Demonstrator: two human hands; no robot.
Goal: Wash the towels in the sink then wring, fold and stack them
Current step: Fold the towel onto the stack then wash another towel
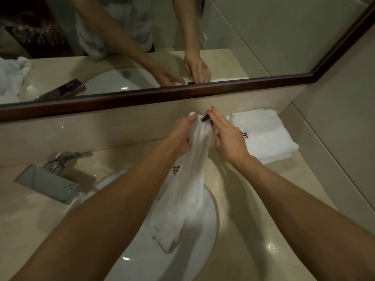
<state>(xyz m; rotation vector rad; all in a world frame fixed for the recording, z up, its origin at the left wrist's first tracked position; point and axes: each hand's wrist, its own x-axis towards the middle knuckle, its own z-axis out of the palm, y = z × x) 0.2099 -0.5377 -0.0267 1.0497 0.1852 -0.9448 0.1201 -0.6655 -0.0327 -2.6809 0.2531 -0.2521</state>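
A beige stone surface (239,230) holds 1 white sink (142,262) below 1 framed mirror (182,94). 1 tap (50,179) sits left of the sink. 2 hands work above the sink: the left hand (182,134) grips 1 wet towel (182,195) hanging into it, while the right hand (229,136) pinches its top. 1 folded towel (263,136) lies right of the sink.

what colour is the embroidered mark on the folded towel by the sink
Red, on the white folded towel, clearest in the head view.

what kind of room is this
Most likely a hotel bathroom vanity. A white sink is set in a beige stone counter with a chrome faucet, a wood-framed mirror runs along the wall, and the folded white towels carry a red embroidered logo.
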